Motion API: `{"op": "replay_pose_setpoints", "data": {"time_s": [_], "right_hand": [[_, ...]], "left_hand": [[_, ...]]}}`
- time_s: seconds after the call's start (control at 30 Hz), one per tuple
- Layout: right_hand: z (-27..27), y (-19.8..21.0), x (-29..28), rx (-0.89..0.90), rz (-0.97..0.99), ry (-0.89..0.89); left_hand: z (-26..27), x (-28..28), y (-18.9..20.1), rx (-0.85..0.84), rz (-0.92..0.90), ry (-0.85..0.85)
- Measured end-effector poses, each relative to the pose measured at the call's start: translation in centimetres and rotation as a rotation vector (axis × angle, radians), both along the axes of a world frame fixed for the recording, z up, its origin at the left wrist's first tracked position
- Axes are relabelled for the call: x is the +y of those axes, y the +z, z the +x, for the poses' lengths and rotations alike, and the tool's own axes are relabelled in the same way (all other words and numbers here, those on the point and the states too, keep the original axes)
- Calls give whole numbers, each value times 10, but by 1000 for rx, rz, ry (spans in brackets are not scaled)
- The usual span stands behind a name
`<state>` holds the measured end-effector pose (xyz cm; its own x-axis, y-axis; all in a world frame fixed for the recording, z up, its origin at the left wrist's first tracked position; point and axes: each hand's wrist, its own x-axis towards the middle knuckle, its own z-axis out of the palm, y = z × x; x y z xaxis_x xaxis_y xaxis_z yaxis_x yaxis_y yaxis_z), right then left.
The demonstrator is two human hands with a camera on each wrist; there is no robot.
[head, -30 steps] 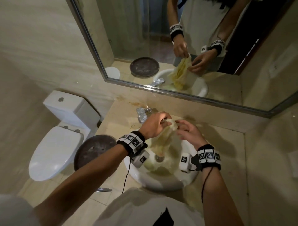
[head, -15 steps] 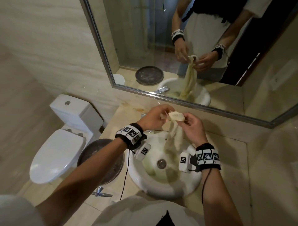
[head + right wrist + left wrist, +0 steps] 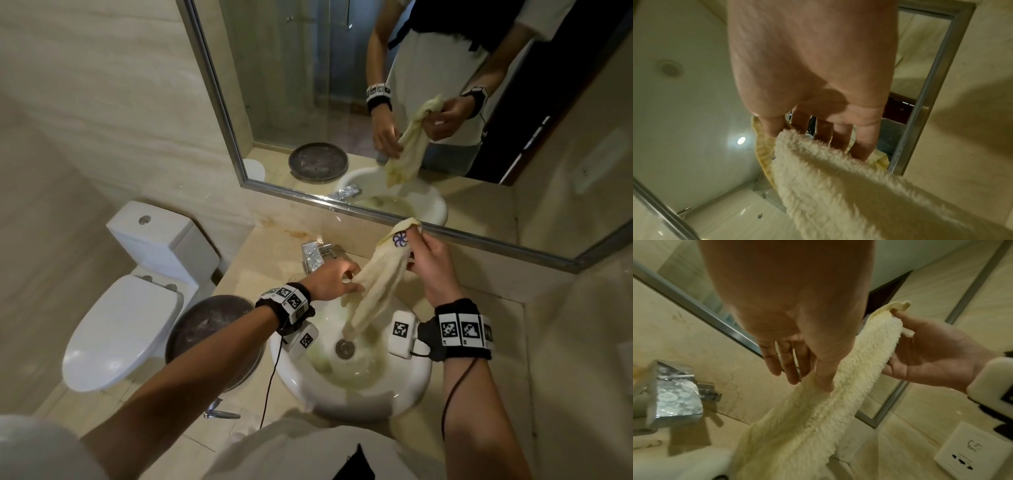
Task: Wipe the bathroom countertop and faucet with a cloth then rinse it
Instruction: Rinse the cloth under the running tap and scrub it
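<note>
Obs.: pale yellow fluffy terry cloth (image 3: 373,284) bunched into a long rope, held slanted above the round white ceramic basin (image 3: 416,383). Lower end hangs just over the metal drain (image 3: 343,348); cannot tell if it touches.

Right hand (image 3: 430,262): raised near the mirror edge, fingers curled round the cloth's top end beside a small blue flower print; right wrist view shows fingertips (image 3: 861,150) tucked behind the folded hem.

Left hand (image 3: 334,279): lower, at mid-length. Left wrist view shows thumb and forefinger pinching the cloth, other fingers (image 3: 785,369) fairly straight and off it.

Chrome block-shaped faucet (image 3: 317,255) stands behind the basin on the beige marble tabletop (image 3: 274,246). No water stream visible. Basin floor shows yellowish murk around the drain.

Judgement: this looks like the rinse/wring stage; the cloth appears wet, not confirmed.

Risks:
- Left grip is a light pinch only; a heavy wet cloth could slide through it and drop into the murky basin, soiling it again.
- Twisting with the upper end this high and close to the mirror may spray droplets on glass and tabletop.
- Left wrist unit and its cable (image 3: 274,377) hang at the basin rim; splashing could wet them.
</note>
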<state>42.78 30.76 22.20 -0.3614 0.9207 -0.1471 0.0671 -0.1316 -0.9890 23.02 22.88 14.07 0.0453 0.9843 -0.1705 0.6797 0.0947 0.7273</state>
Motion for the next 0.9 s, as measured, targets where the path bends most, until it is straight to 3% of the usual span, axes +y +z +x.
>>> {"op": "replay_pose_setpoints", "data": {"time_s": [0.27,0.4,0.6,0.7,0.9], "right_hand": [[7,0,1,24,31,-78],[10,-3,1,60,19,-117],[14,-4,0,58,16,-125],[13,-5,0,39,-3,-117],[8,-6,-4,11,-35,9]], "left_hand": [[-13,-21,10,-114,-163,-58],[-14,-30,11,-193,-184,50],[-25,-34,9,88,-84,6],[-24,-33,25,198,95,-29],[-18,-23,62,418,707,-151]]}}
